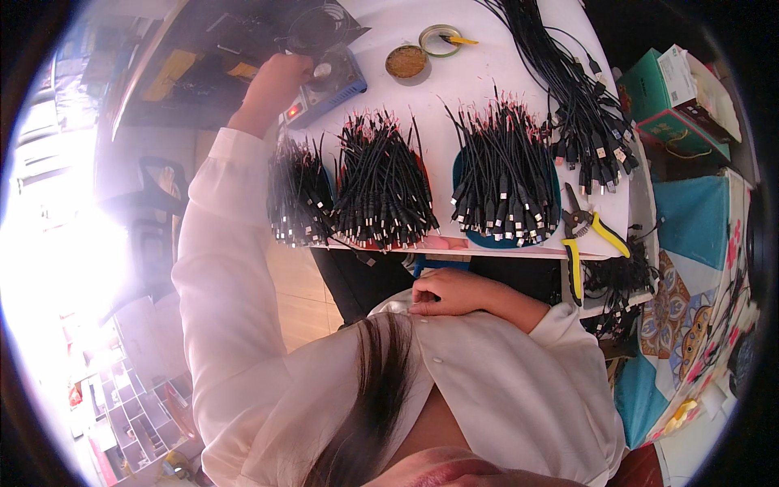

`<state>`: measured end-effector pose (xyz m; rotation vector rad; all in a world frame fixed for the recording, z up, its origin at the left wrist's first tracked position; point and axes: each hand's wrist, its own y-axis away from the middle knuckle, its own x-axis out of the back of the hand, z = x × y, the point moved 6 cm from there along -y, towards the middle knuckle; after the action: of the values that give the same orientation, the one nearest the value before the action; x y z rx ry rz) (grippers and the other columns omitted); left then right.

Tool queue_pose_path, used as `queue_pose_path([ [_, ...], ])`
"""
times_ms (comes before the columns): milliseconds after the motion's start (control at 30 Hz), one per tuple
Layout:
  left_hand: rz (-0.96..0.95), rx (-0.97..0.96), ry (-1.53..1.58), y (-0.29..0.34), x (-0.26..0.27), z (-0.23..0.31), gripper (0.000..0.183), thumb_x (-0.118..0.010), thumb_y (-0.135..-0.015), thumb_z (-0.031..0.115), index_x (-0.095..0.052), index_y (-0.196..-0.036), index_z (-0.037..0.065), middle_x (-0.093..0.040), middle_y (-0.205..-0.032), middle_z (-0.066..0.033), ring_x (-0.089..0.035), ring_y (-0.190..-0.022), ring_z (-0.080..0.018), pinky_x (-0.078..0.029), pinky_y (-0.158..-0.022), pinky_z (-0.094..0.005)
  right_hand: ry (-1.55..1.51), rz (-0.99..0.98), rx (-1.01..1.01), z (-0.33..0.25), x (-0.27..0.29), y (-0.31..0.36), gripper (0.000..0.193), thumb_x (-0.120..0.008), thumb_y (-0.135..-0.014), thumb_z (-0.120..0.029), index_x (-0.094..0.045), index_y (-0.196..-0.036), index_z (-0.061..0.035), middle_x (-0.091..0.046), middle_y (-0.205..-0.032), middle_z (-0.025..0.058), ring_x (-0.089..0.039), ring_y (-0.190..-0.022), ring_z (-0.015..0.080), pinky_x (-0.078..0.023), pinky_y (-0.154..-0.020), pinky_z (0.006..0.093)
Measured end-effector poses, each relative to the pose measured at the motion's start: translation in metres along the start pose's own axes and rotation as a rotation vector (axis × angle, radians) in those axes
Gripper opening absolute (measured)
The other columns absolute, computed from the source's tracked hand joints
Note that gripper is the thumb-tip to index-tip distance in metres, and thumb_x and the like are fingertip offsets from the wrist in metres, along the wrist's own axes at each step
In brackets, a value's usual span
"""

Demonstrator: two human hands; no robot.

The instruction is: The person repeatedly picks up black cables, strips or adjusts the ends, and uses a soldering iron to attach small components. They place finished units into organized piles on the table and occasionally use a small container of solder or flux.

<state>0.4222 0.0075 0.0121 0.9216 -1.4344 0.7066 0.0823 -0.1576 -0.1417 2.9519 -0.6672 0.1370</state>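
My left hand (280, 79) reaches to the far left of the table, its fingers curled at a blue-sided metal device (337, 96). A round silvery spot and a lit red switch show on this device. The fingertips are beside the silvery spot; what they hold, if anything, is too small to make out. Below the table's front edge, my right hand (448, 292) rests against my shirt with its fingers bent in and nothing visible in them. Short black USB cables with bare red wire ends lie in bundles, one (377, 178) in the middle and another (507, 174) on a blue tray (461, 170).
An open tin of brown material (407, 63) stands at the back, beside a lid (438, 40) with a yellow-handled tool. Long black cables (568, 105) spread over the far right. Yellow-handled wire strippers (580, 227) lie at the right edge. A green box (669, 109) stands beyond.
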Motion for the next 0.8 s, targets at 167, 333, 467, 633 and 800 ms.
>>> queue_pose_path([
  [167,-0.004,-0.014,0.024,-0.001,0.002,0.001,0.012,-0.056,-0.083,0.014,-0.065,-0.087,0.006,-0.064,-0.083,-0.0193,-0.061,-0.084,-0.0386,-0.048,-0.075,-0.0461,0.001,-0.005,-0.006,0.0,0.0,0.0,0.038,-0.063,-0.088,-0.04,-0.061,-0.091,-0.0016,-0.063,-0.083,0.0137,-0.063,-0.08,0.0265,-0.049,-0.072,0.0377],
  [333,0.038,-0.03,0.024,0.0,0.002,0.002,0.01,-0.061,-0.079,0.008,-0.065,-0.085,0.002,-0.063,-0.079,-0.0209,-0.062,-0.079,-0.0392,-0.048,-0.072,-0.0456,0.012,0.0,-0.02,0.0,-0.001,0.002,0.038,-0.062,-0.088,-0.04,-0.061,-0.09,-0.0023,-0.062,-0.084,0.0132,-0.062,-0.081,0.0267,-0.049,-0.071,0.0378],
  [467,0.114,-0.066,0.075,0.001,0.002,0.001,0.008,-0.063,-0.078,0.006,-0.065,-0.082,0.0,-0.063,-0.076,-0.0215,-0.062,-0.076,-0.0394,-0.048,-0.07,-0.0456,0.037,0.02,-0.015,-0.001,0.0,0.004,0.035,-0.062,-0.088,-0.038,-0.061,-0.089,-0.0025,-0.064,-0.084,0.0137,-0.063,-0.08,0.028,-0.049,-0.071,0.0387],
  [633,0.105,0.011,0.05,0.008,0.006,0.005,0.013,-0.055,-0.083,0.016,-0.065,-0.084,0.006,-0.064,-0.085,-0.0162,-0.061,-0.084,-0.0375,-0.048,-0.073,-0.045,0.098,0.097,0.004,-0.011,-0.003,0.014,0.034,-0.063,-0.087,-0.035,-0.063,-0.088,-0.0014,-0.066,-0.084,0.0159,-0.065,-0.078,0.0297,-0.051,-0.069,0.0398],
  [800,0.343,0.039,0.382,0.052,0.066,0.035,0.013,-0.062,-0.08,0.01,-0.066,-0.089,0.002,-0.066,-0.08,-0.0179,-0.064,-0.074,-0.0334,-0.05,-0.069,-0.0379,0.09,0.216,-0.021,-0.03,-0.018,0.041,0.026,-0.063,-0.089,-0.028,-0.062,-0.093,-0.0026,-0.065,-0.086,0.0118,-0.064,-0.079,0.0234,-0.05,-0.07,0.0348],
])
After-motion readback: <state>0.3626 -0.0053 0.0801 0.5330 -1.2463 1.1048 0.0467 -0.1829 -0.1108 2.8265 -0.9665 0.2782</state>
